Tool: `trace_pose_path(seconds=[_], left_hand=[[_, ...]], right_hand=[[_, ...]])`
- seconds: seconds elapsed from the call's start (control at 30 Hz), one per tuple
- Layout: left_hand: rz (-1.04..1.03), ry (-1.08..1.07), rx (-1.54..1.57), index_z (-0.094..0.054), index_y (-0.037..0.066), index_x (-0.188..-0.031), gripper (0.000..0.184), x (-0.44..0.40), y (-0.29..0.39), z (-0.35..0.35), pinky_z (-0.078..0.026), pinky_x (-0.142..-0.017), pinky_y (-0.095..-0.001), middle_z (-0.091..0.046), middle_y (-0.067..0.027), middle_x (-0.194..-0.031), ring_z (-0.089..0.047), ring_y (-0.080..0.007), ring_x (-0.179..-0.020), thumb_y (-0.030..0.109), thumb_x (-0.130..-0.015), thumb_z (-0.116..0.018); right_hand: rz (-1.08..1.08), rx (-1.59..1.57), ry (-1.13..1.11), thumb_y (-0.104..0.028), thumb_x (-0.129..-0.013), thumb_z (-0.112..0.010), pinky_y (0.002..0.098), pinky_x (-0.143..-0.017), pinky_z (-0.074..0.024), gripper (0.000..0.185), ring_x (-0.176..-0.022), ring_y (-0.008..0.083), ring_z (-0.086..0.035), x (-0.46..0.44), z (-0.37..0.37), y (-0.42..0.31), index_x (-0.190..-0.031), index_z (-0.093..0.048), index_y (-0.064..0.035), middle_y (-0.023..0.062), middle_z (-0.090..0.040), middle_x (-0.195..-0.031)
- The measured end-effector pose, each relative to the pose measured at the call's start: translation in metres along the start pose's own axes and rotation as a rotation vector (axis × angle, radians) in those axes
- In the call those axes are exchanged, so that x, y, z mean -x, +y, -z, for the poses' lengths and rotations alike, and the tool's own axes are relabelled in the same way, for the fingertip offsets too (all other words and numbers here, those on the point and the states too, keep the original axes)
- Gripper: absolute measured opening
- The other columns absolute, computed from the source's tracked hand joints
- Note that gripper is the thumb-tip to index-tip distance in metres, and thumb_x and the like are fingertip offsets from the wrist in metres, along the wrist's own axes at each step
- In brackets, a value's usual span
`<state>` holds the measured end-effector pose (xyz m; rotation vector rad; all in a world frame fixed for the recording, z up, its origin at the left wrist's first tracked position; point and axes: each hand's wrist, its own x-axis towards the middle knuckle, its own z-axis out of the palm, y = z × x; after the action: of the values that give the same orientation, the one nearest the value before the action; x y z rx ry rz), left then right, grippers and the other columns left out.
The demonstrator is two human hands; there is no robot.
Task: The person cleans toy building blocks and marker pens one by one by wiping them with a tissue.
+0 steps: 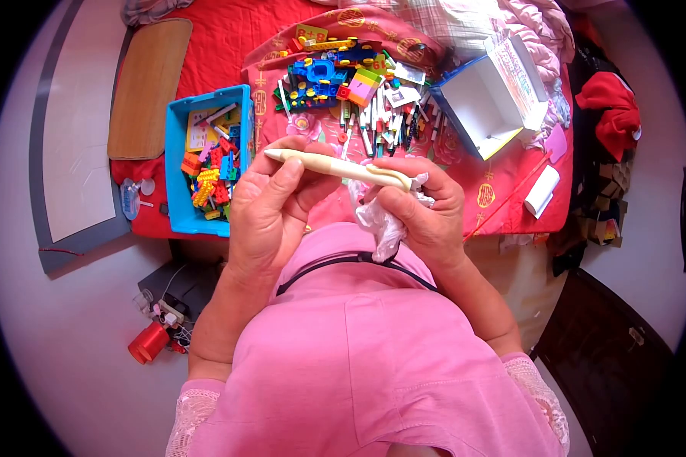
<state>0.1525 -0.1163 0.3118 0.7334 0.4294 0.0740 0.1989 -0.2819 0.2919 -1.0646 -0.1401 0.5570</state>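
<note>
A cream-coloured pen (328, 165) with a pointed pale tip and a clip lies level between my two hands, in front of my waist. The thumb and fingers of my left hand (270, 202) pinch it near the tip. My right hand (431, 202) grips the clip end, and a crumpled white tissue (381, 226) is bunched in the same fingers and hangs below the pen. Just beyond both hands, a pile of pens and markers (381, 118) lies on the red floral bedcover (331, 202).
Left of my hands stands a blue bin (173, 164) of building blocks. Coloured blocks (316, 76) are heaped behind the markers. An open white-lined box (476, 107), a white case (542, 192) and a thin red stick (507, 194) lie to the right; a wooden board (149, 87) sits far left.
</note>
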Motion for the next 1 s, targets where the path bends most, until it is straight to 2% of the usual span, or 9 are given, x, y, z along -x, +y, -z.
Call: trace_pose_path(seconds=[0.17,0.27,0.47,0.57,0.77,0.97,1.0], left_hand=[[0.031,0.059,0.043,-0.047,0.000,-0.097,0.017,0.002,-0.004,0.007,-0.052,-0.075,-0.0343,-0.058,-0.0162,-0.091,-0.060,-0.0235,-0.085,0.012,-0.086,-0.050],[0.025,0.084,0.008,-0.047,0.000,-0.093,0.017,0.002,-0.002,0.007,-0.054,-0.071,-0.0319,-0.059,-0.0157,-0.087,-0.062,-0.0225,-0.079,0.014,-0.085,-0.051],[0.015,0.134,-0.041,-0.046,0.001,-0.091,0.019,0.004,-0.004,0.008,-0.055,-0.065,-0.0297,-0.060,-0.0154,-0.082,-0.063,-0.0221,-0.073,0.017,-0.084,-0.054],[0.014,0.134,-0.048,-0.047,0.001,-0.091,0.020,0.005,-0.004,0.009,-0.055,-0.063,-0.0295,-0.060,-0.0156,-0.082,-0.063,-0.0220,-0.072,0.018,-0.084,-0.054],[-0.026,0.028,-0.031,-0.050,-0.001,-0.092,0.021,0.009,-0.004,0.008,-0.055,-0.064,-0.0307,-0.060,-0.0174,-0.084,-0.063,-0.0232,-0.073,0.018,-0.083,-0.055],[-0.052,-0.031,-0.112,-0.053,-0.004,-0.099,0.023,0.015,-0.004,0.002,-0.054,-0.068,-0.0319,-0.061,-0.0167,-0.083,-0.063,-0.0232,-0.074,0.008,-0.081,-0.058],[-0.093,-0.048,-0.158,-0.053,-0.004,-0.098,0.021,0.016,-0.004,0.001,-0.054,-0.068,-0.0312,-0.061,-0.0165,-0.084,-0.063,-0.0224,-0.074,0.007,-0.080,-0.058]], right_hand=[[0.186,0.280,0.014,0.000,-0.072,-0.065,0.0196,-0.065,-0.0435,0.026,-0.075,0.0068,-0.054,0.000,-0.001,0.003,-0.097,-0.059,-0.0012,0.0031,-0.058,-0.086],[0.179,0.296,0.024,0.001,-0.072,-0.065,0.0198,-0.065,-0.0433,0.025,-0.075,0.0069,-0.053,0.001,-0.004,0.004,-0.097,-0.059,-0.0016,0.0028,-0.058,-0.085],[0.110,0.222,0.024,0.000,-0.073,-0.064,0.0188,-0.064,-0.0430,0.024,-0.076,0.0061,-0.053,0.005,-0.003,0.005,-0.097,-0.059,-0.0021,0.0024,-0.057,-0.085],[0.144,0.281,0.006,0.000,-0.073,-0.064,0.0184,-0.063,-0.0430,0.025,-0.074,0.0059,-0.053,0.005,-0.002,0.005,-0.098,-0.059,-0.0022,0.0024,-0.057,-0.084],[0.138,0.222,0.022,-0.002,-0.075,-0.063,0.0184,-0.058,-0.0426,0.020,-0.070,0.0048,-0.053,0.007,0.000,0.009,-0.095,-0.058,-0.0018,0.0012,-0.057,-0.081],[0.042,0.135,0.054,-0.004,-0.078,-0.061,0.0178,-0.057,-0.0420,0.017,-0.068,0.0043,-0.053,0.006,0.004,-0.002,-0.094,-0.058,-0.0013,0.0014,-0.058,-0.078],[0.035,0.115,0.038,-0.004,-0.079,-0.060,0.0189,-0.058,-0.0428,0.016,-0.068,0.0061,-0.054,0.005,0.006,-0.003,-0.094,-0.057,-0.0003,0.0036,-0.059,-0.077]])
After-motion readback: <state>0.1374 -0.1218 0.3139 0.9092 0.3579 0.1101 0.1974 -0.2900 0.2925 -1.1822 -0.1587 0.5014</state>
